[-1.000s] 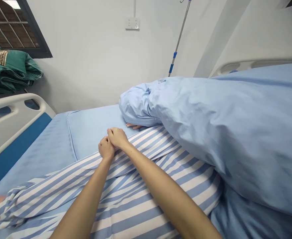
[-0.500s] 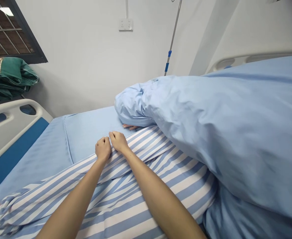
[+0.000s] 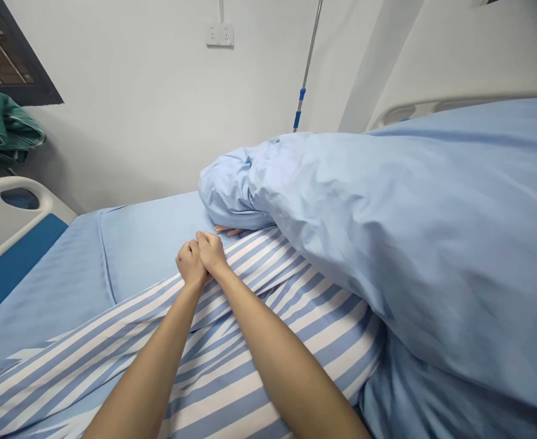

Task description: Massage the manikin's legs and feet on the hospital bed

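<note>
Blue-striped gown (image 3: 213,366) bunches under two hands, left hand (image 3: 190,263) and right hand (image 3: 211,253), fingers (image 3: 203,239) clenched on it.

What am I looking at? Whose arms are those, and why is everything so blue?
These pictures come from a camera worn on a person's head, so you see what that person sees. The arms are theirs. Their left hand and right hand sit close together on a striped blue-and-white cloth. They may be holding it, but that's hard to tell. The cloth lies on a hospital bed with a blue sheet. A puffy blue quilt lies beside the hands, and someone else's fingers peek out from under it.
</note>
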{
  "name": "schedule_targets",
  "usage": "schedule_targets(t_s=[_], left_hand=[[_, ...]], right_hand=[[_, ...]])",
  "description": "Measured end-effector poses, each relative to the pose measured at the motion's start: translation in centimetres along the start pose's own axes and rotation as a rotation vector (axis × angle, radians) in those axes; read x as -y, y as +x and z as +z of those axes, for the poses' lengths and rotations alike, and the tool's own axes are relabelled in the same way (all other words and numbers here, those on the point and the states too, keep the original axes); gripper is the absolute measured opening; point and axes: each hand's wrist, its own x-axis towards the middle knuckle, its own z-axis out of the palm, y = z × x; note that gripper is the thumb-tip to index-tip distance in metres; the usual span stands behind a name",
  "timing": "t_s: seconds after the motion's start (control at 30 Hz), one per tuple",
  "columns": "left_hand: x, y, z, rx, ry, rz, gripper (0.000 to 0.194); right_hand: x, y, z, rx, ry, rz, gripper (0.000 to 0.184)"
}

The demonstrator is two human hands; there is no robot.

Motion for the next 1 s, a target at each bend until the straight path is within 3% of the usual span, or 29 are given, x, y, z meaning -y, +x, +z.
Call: schedule_targets(t_s=[0.1, 0.2, 0.33, 0.4, 0.5, 0.67, 0.8, 1.0], left_hand=[[0.0, -0.2, -0.2, 0.025, 0.123, 0.041, 0.034], [-0.1, -0.2, -0.3, 0.065, 0.238, 0.08, 0.029], [-0.2, -0.4, -0.3, 0.101, 0.316, 0.128, 0.015], [-0.3, -0.5, -0.2, 0.114, 0.321, 0.117, 0.02], [-0.4, -0.6, 0.0, 0.087, 0.29, 0.086, 0.031], [-0.4, -0.6, 0.3, 0.076, 0.271, 0.1, 0.032], [-0.4, -0.6, 0.2, 0.107, 0.229, 0.109, 0.032], [-3.3, 0.7, 1.4, 0.169, 0.117, 0.141, 0.032]], right_hand=[[0.1, -0.3, -0.1, 0.003, -0.115, 0.006, 0.037], [1.0, -0.5, -0.7, 0.05, -0.39, 0.001, 0.036], [3.4, 0.3, -2.6, 0.251, -0.76, -0.142, 0.029], [4.1, 1.0, -3.6, 0.339, -0.818, -0.239, 0.029], [3.2, 1.6, -4.5, 0.317, -0.771, -0.265, 0.034], [-0.1, 1.4, -4.5, 0.161, -0.675, -0.124, 0.033], [-1.0, 1.8, -4.6, 0.113, -0.411, -0.126, 0.034], [-1.0, 2.7, -5.0, 0.053, -0.208, -0.099, 0.036]])
